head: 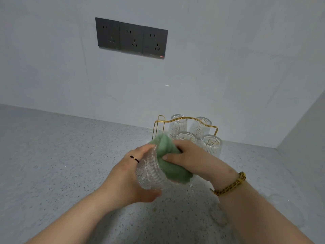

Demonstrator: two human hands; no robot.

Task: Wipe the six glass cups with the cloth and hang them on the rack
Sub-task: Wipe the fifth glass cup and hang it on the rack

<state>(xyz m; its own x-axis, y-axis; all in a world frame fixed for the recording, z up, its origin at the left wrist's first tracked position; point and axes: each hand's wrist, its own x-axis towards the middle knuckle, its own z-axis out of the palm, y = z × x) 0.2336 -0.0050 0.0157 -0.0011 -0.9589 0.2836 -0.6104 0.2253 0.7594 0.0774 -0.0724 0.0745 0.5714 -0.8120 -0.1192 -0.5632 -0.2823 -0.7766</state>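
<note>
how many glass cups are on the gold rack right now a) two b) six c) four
c: four upturned cups sit on the gold rack; the left hand holds a fifth cup, and the right hand holds the green cloth against it.

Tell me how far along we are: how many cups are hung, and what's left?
Done: four cups hang upside down on the gold rack. In hand: the left hand grips a fifth cup while the right hand holds the green cloth against it. Left: finish wiping and hang this one, then the sixth, which I cannot clearly make out in this view.
</note>
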